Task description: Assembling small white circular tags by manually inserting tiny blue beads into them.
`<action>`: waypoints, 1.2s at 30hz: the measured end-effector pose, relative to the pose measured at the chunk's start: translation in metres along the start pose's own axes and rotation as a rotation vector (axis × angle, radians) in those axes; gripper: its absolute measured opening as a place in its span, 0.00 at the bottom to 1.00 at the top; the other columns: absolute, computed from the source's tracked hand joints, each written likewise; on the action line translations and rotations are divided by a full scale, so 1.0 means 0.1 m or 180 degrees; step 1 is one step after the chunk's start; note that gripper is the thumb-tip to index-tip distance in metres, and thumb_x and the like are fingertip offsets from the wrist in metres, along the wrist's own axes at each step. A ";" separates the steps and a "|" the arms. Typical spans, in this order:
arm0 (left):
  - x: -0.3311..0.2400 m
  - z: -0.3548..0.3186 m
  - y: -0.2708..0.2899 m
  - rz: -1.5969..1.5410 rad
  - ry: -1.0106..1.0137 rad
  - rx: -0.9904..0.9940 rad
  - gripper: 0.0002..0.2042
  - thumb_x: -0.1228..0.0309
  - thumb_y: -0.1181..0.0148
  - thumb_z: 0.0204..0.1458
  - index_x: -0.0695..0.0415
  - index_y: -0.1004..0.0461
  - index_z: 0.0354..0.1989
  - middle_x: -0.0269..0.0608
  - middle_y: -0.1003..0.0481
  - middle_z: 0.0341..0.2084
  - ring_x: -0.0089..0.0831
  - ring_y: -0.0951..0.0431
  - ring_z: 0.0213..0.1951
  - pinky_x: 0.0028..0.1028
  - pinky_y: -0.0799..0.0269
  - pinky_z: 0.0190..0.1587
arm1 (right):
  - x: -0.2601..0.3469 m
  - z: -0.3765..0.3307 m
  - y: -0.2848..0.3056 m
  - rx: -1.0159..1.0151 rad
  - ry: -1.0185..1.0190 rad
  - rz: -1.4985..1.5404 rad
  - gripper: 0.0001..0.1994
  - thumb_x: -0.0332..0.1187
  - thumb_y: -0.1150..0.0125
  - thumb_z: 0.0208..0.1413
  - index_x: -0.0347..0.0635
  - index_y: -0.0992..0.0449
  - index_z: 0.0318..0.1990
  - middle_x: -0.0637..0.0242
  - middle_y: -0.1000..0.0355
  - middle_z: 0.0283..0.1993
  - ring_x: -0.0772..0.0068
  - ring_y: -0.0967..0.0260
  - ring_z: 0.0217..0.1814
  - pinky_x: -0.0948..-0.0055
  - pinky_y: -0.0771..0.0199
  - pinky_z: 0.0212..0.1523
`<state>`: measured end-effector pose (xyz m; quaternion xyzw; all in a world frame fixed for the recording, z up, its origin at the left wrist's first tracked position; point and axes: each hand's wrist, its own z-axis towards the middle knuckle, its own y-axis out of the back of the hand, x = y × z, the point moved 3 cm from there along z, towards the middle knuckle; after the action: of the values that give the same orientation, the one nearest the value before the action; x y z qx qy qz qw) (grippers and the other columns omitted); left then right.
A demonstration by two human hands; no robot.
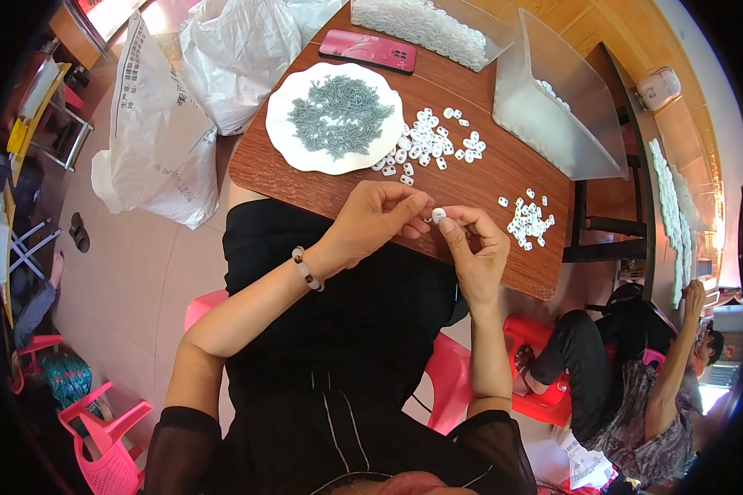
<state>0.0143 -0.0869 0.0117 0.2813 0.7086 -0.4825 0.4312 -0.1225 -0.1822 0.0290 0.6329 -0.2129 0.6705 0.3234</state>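
My right hand (478, 252) pinches a small white rounded plastic piece (438, 214) between thumb and fingertips, over the near edge of the wooden table (293, 191). Close beside it, my left hand (377, 216) has thumb and forefinger pressed together; what they hold, if anything, is too small to name. Beyond my hands, a white scalloped plate (281, 132) bears a heap of small grey screw-like pins (344, 107). A pile of white plastic pieces (428, 139) lies against the plate's right side. Further right is another group of flat white pieces with holes (530, 223).
A pink phone (367, 51) lies behind the plate. Clear bins, one of white pieces (421, 31) and one at the right (545, 124), stand at the back. White sacks (161, 124) fill the left floor. At right, another person (636, 404) sits by a second table.
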 end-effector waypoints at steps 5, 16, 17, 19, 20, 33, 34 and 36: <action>0.09 0.02 0.01 -0.0244 0.0088 0.0155 0.15 0.65 0.46 0.60 0.67 0.26 0.46 0.44 0.21 0.34 0.23 0.21 0.35 0.22 0.22 0.40 | 0.06 0.04 -0.03 -0.0340 0.1094 -0.1374 0.06 0.23 0.34 0.49 0.37 0.22 0.35 0.67 0.28 0.29 0.77 0.34 0.30 0.79 0.35 0.31; 0.09 -0.02 0.04 -0.0585 0.0413 0.0145 0.13 0.68 0.44 0.58 0.69 0.25 0.42 0.46 0.22 0.33 0.25 0.20 0.33 0.22 0.21 0.38 | -0.09 0.06 0.00 -0.0281 0.0152 -0.0604 0.06 0.25 0.36 0.52 0.36 0.20 0.37 0.69 0.29 0.27 0.81 0.37 0.29 0.80 0.36 0.32; 0.09 -0.03 0.04 -0.0610 0.0447 0.0101 0.14 0.67 0.42 0.57 0.68 0.25 0.40 0.46 0.22 0.33 0.25 0.20 0.32 0.22 0.21 0.37 | -0.10 0.05 0.01 -0.0253 0.0119 -0.0506 0.06 0.26 0.36 0.52 0.36 0.20 0.38 0.69 0.30 0.28 0.83 0.37 0.29 0.81 0.36 0.33; 0.10 -0.02 0.05 -0.0638 0.0482 0.0060 0.14 0.65 0.41 0.57 0.68 0.24 0.39 0.46 0.22 0.32 0.25 0.20 0.32 0.22 0.21 0.37 | -0.10 0.04 0.02 -0.0235 0.0086 -0.0585 0.06 0.26 0.36 0.53 0.36 0.20 0.38 0.69 0.30 0.28 0.83 0.37 0.29 0.81 0.36 0.33; 0.11 -0.02 0.06 -0.0598 0.0533 0.0034 0.14 0.65 0.41 0.56 0.67 0.24 0.37 0.46 0.22 0.31 0.25 0.20 0.32 0.22 0.22 0.36 | -0.10 0.03 0.02 -0.0211 0.0055 -0.0657 0.06 0.26 0.37 0.53 0.36 0.20 0.38 0.69 0.30 0.28 0.83 0.37 0.29 0.81 0.36 0.33; 0.07 -0.03 0.06 -0.0231 0.0812 0.0110 0.14 0.64 0.40 0.55 0.66 0.23 0.32 0.45 0.22 0.27 0.24 0.21 0.28 0.21 0.24 0.31 | -0.01 0.01 -0.03 0.0037 -0.0364 -0.0245 0.06 0.27 0.38 0.55 0.35 0.21 0.38 0.75 0.31 0.30 0.89 0.39 0.29 0.86 0.39 0.29; 0.06 -0.04 0.06 -0.0230 0.0810 0.0109 0.14 0.64 0.40 0.55 0.66 0.23 0.32 0.45 0.22 0.27 0.24 0.21 0.28 0.21 0.24 0.31 | 0.00 0.02 -0.03 0.0029 -0.0291 -0.0264 0.06 0.27 0.39 0.56 0.35 0.21 0.38 0.76 0.31 0.30 0.89 0.39 0.29 0.86 0.39 0.29; 0.07 -0.03 0.05 -0.0196 0.0776 0.0088 0.14 0.64 0.40 0.55 0.66 0.23 0.32 0.45 0.21 0.27 0.24 0.21 0.27 0.20 0.24 0.31 | -0.01 0.02 -0.04 0.0014 -0.0221 -0.0289 0.05 0.27 0.39 0.56 0.36 0.21 0.38 0.76 0.31 0.30 0.90 0.39 0.29 0.86 0.38 0.29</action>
<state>0.0145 -0.0823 0.0039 0.3219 0.7573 -0.4675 0.3229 -0.1184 -0.1808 0.0278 0.6654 -0.1937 0.6332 0.3445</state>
